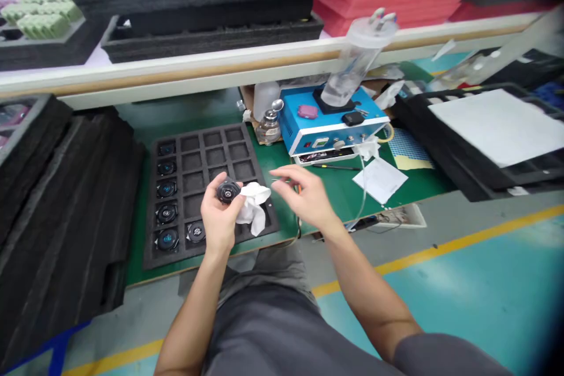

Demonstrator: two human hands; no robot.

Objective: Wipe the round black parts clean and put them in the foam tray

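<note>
My left hand [219, 217] is closed around a round black watch case [228, 191], its disc-shaped face turned up. A crumpled white wipe [253, 205] sticks out from the same hand, by the thumb. Just to the right, my right hand [306, 195] has its thumb and fingers pinched on a thin tool [275, 180] with a metal tip; a bit of orange shows under the palm, and the rest is hidden. Below both hands lies a black foam tray [194, 183] with square pockets. Several similar watch cases [167, 239] fill its left column, and another sits in the front row.
A blue machine [304, 123] bearing a clear cylinder [356, 61] stands behind my right hand. Near it are a glass bottle [268, 128] and a white sheet [380, 180]. Black foam trays [74, 205] are stacked at left; a shelf edge [198, 73] crosses above the bench.
</note>
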